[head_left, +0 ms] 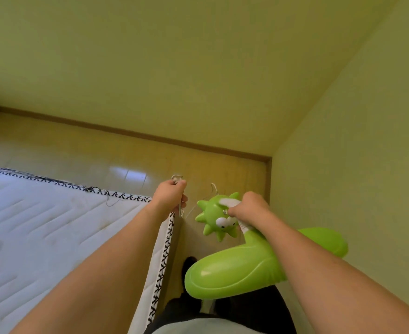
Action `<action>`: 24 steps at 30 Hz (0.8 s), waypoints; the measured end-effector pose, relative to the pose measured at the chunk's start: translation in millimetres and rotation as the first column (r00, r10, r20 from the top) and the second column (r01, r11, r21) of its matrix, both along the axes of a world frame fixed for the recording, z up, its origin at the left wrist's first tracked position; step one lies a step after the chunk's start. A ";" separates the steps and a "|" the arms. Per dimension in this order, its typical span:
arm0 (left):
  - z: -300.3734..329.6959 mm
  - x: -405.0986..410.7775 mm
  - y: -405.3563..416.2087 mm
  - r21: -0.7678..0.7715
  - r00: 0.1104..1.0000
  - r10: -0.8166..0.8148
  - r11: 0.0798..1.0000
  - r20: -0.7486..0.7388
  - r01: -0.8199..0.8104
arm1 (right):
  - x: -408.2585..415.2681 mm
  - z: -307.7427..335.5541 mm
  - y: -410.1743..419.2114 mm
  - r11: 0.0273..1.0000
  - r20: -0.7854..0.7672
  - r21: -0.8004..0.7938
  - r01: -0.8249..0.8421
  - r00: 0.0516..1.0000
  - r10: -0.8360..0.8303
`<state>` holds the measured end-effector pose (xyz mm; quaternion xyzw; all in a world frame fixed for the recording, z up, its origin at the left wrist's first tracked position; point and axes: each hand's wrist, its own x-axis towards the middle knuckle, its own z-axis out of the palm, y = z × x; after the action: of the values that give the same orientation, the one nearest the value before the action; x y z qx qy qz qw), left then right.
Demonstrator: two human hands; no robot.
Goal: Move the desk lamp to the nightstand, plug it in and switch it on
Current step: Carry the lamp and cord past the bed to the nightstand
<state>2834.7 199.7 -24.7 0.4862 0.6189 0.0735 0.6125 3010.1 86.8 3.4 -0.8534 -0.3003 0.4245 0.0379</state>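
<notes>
The desk lamp (232, 268) is bright green plastic with a wide glossy base, a white ribbed neck and a spiky cartoon-faced head (214, 216). My right hand (248, 206) is shut on the neck just behind the head and holds the lamp in the air over the floor. My left hand (172, 194) is shut on the lamp's white cord, with the white plug (176, 177) sticking out above my fingers. A thin stretch of cord (214, 188) runs from the lamp head toward my left hand. No nightstand is in view.
A white quilted mattress (54, 225) with a black-and-white stitched border fills the left side. A narrow strip of glossy wooden floor (126, 155) runs between it and the yellow-green walls (355, 165), which meet in a corner ahead right. My dark-clad legs are below.
</notes>
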 end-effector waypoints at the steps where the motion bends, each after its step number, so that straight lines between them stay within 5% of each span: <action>1: -0.2 9.1 12.6 -0.004 1.000 0.004 1.000 -0.012 -0.004 | 11.2 0.7 15.3 1.000 0.001 0.000 0.006 1.000 -0.006; 13: 3.9 108.6 162.0 -0.008 0.983 0.181 0.983 -0.035 -0.181 | 130.9 -1.0 200.9 0.977 0.001 -0.036 -0.209 0.978 0.209; 24: 1.6 60.1 312.1 0.048 0.925 0.372 0.928 -0.084 -0.369 | 107.7 6.0 396.3 0.912 -0.005 -0.050 -0.407 0.913 0.407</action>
<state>2894.8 511.8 -23.1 0.3729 0.7258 0.1749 0.5510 3117.7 483.1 9.4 -0.7740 -0.4607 0.4281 -0.0735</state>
